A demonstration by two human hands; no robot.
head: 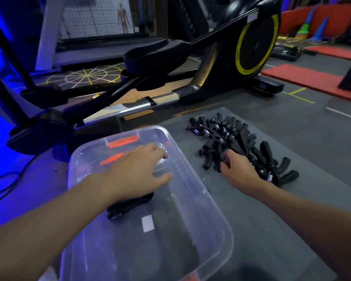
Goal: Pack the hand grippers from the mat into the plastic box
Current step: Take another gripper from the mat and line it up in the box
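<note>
A clear plastic box (215,211) sits on the left part of a grey mat (292,220). One black hand gripper (128,205) lies inside the box, partly under my left wrist. My left hand (138,171) hovers over the box with fingers spread and holds nothing. To the right, a pile of several black hand grippers (239,142) lies on the mat. My right hand (237,169) reaches into the near side of the pile, fingers curled round a gripper handle.
A black elliptical trainer (190,63) with a yellow-ringed wheel stands just behind the mat and box. Red mats (308,78) lie on the floor at the far right. A black cable (6,179) runs on the floor to the left.
</note>
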